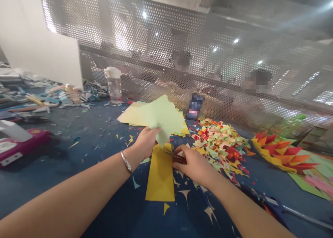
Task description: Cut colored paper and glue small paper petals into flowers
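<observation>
My left hand (146, 143) pinches the lower end of a pale green paper sheet (168, 116), raised above the table with an uneven top edge. In my right hand (191, 161) is a pair of scissors (173, 154), its fingers closed round the handles and the blades pointing left toward the sheet's lower tip. Whether the blades touch the paper I cannot tell. Beneath both hands lies a long yellow paper piece (160, 177). Behind the raised sheet rests a stack of pale yellow and green paper (132, 113).
To the right is a heap of small coloured paper pieces (221, 141), then a folded-paper flower shape (283, 153). A phone (195, 106) and a bottle (114, 87) stand at the back. A magenta device (23, 144) sits left. Paper scraps dot the dark table (104, 193). People show behind a perforated screen (145, 33).
</observation>
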The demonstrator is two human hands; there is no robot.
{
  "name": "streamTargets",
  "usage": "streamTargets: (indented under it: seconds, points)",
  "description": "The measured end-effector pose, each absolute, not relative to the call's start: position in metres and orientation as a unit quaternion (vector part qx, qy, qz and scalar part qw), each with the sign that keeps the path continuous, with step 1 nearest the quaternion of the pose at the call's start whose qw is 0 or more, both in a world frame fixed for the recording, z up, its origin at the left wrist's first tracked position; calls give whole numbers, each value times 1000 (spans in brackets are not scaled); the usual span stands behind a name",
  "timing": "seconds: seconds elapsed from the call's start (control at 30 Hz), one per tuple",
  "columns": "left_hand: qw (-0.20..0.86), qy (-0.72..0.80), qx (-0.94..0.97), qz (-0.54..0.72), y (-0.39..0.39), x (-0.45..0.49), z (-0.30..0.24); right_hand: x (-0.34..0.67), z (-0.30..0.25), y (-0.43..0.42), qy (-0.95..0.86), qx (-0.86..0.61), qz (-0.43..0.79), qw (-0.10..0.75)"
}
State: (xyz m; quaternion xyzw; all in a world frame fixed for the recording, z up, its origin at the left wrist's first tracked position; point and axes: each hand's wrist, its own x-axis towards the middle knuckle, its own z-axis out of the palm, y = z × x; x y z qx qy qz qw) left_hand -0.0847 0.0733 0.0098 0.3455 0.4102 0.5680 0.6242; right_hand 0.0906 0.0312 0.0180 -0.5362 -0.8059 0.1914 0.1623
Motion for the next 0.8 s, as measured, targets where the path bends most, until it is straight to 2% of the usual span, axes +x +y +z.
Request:
streamTargets:
  seconds: [0.47,0.7,0.8]
  points:
    - [668,406,319,535,76,-84,7,109,22,36,-758,-534,291,234]
    - [721,338,320,513,68,-76,13,127,45,31,-709,-530,313,344]
    - [762,319,329,459,55,-67,18,123,45,31,-702,-529,317,355]
